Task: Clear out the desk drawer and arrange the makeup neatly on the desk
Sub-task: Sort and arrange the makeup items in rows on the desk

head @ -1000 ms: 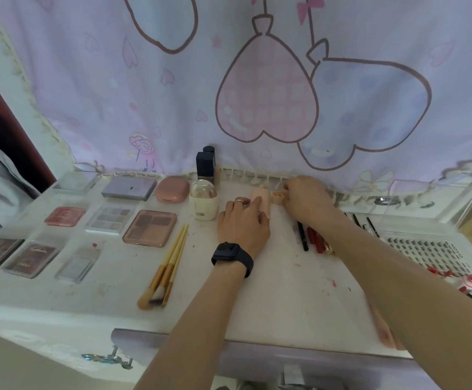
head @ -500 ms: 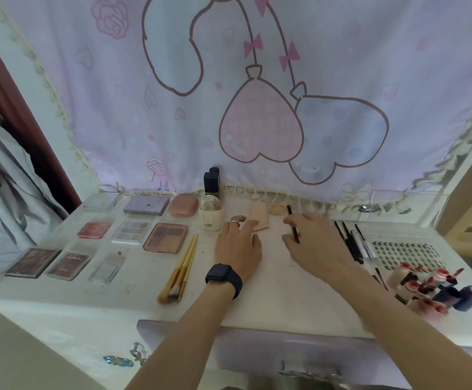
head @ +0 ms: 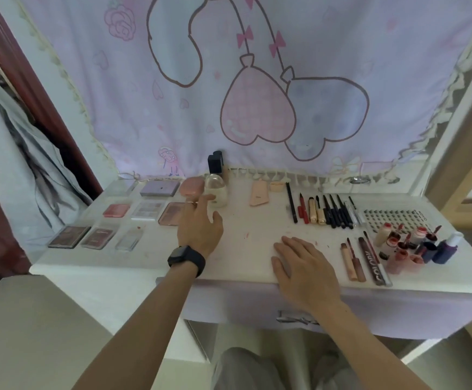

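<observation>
On the white desk (head: 246,246) makeup lies in groups. Several eyeshadow palettes (head: 144,209) sit in rows at the left. A peach tube (head: 259,194) and a small peach cap (head: 276,186) lie at the back centre. A row of pencils and liners (head: 325,211) lies to the right, with lip tubes (head: 365,260) and small bottles (head: 406,246) further right. My left hand (head: 199,226), with a black watch on the wrist, hovers open above the brushes, hiding them. My right hand (head: 299,263) rests flat and empty at the desk's front edge. The lilac drawer front (head: 398,308) is below it.
A clear-domed bottle (head: 215,191) and a black bottle (head: 215,161) stand at the back by the pink cartoon curtain (head: 257,80). A sheet of false lashes (head: 389,219) lies at the right. A grey garment (head: 26,164) hangs at the left by a dark red door.
Both hands have drawn back from the back of the desk toward the front edge. The black pencil that the right hand held now lies beside the peach cap. The camera has pulled back.
</observation>
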Tool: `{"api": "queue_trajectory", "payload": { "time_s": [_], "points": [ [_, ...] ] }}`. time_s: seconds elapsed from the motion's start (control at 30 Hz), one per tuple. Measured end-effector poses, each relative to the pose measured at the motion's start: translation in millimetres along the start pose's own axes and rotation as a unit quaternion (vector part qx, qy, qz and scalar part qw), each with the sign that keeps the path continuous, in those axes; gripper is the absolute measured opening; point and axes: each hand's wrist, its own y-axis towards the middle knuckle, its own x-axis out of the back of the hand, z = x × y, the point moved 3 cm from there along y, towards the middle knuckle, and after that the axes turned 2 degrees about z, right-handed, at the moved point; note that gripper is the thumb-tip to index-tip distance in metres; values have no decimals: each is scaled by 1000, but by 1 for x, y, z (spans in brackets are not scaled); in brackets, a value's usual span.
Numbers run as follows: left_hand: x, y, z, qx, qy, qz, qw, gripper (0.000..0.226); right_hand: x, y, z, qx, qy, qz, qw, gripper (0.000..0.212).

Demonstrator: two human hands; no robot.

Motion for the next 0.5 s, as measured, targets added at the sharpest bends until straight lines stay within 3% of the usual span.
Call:
{"api": "queue_trajectory", "payload": {
  "time_s": [0.2,0.3,0.4,0.5],
  "points": [
    [-11,27,10,47,-30,-23,998,63,-2,-1,-2,-11,20,-28,999,53],
    [-12,46,10,75,-41,8,996,78,-3,-1,-2,-10,24,-30,999,56],
    [-12,61,6,65,-38,38,996,74,-4,-1,-3,-12,28,-28,999,58],
    [-14,70,0,27,1,62,998,52,-5,0,-4,-12,27,-29,999,55]
  ]
}}
